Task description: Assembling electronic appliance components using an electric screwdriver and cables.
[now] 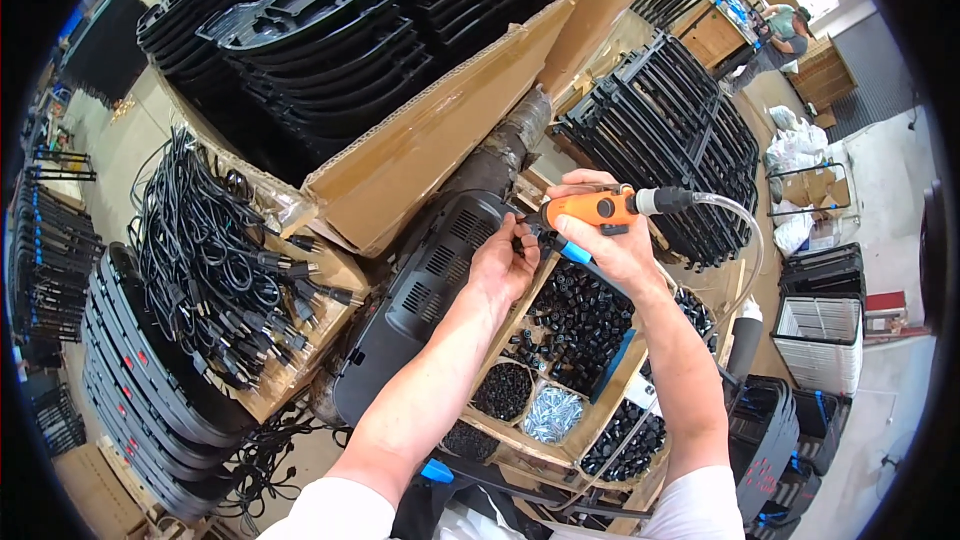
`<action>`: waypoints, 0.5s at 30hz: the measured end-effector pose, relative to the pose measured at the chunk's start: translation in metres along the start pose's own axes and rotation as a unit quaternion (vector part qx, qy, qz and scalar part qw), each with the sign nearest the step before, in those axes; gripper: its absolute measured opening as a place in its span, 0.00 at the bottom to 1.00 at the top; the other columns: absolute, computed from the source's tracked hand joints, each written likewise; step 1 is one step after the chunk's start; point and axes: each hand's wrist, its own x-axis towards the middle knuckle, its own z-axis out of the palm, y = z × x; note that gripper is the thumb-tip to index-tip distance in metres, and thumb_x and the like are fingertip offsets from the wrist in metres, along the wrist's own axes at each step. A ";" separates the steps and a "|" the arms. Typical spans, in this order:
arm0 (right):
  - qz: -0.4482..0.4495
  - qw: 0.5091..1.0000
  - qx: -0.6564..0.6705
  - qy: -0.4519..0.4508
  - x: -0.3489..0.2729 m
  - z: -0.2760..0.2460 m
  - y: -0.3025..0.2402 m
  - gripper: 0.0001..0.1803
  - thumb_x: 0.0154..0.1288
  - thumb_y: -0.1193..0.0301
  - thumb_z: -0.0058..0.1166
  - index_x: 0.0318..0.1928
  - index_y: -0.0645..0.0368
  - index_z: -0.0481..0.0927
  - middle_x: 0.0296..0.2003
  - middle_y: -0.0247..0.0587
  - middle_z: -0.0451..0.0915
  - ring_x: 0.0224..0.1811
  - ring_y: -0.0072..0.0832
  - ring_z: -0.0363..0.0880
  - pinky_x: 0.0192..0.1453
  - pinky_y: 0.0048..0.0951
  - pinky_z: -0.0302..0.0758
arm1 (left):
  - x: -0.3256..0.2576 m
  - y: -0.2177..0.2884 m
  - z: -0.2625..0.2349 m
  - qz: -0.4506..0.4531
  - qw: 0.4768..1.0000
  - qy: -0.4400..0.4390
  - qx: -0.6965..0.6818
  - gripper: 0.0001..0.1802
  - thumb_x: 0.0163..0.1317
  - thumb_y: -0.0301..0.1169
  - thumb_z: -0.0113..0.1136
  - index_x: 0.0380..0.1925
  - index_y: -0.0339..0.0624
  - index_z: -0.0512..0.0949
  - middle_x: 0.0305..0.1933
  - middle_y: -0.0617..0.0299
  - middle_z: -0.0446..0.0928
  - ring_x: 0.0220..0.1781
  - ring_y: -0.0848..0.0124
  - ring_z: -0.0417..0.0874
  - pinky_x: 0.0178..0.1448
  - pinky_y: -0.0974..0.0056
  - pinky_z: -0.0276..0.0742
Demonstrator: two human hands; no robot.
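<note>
My right hand (610,245) grips an orange pneumatic screwdriver (592,210) with a clear air hose (742,230) curling off to the right. Its tip points left at the upper edge of a black vented plastic panel (425,290) lying in front of me. My left hand (502,262) rests on that panel edge, fingers pinched right at the tool tip; what they pinch is too small to tell.
A wooden tray (528,446) below holds black small parts and silver screws (553,412). A box of black power cords (215,250) sits left, with stacked black panels (140,380) beyond. A big cardboard box (430,140) of black housings stands behind. Black frames (665,125) are stacked right. A person (785,30) works far back.
</note>
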 end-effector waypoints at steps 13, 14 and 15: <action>0.016 0.998 -0.011 0.055 0.036 0.015 0.021 0.29 0.63 0.75 0.75 0.63 0.61 0.79 0.53 0.43 0.88 0.56 0.28 0.86 0.65 0.33 0.82 | -0.044 -0.017 0.007 0.018 0.990 0.018 0.136 0.16 0.87 0.37 0.46 0.56 0.35 0.75 0.46 0.53 0.84 0.41 0.65 0.86 0.46 0.62 0.90; 0.013 0.998 -0.023 0.048 0.039 0.016 0.024 0.29 0.62 0.75 0.75 0.63 0.61 0.79 0.53 0.43 0.88 0.56 0.28 0.86 0.65 0.33 0.82 | -0.047 -0.017 0.002 0.022 0.988 0.001 0.152 0.17 0.87 0.38 0.46 0.57 0.34 0.76 0.46 0.53 0.85 0.38 0.67 0.87 0.44 0.64 0.91; 0.012 0.998 -0.038 0.054 0.043 0.017 0.027 0.28 0.61 0.74 0.75 0.61 0.61 0.81 0.52 0.43 0.89 0.55 0.28 0.86 0.64 0.33 0.82 | -0.050 -0.016 -0.003 0.017 0.982 0.007 0.189 0.17 0.87 0.37 0.48 0.58 0.35 0.77 0.42 0.57 0.85 0.35 0.70 0.85 0.39 0.67 0.87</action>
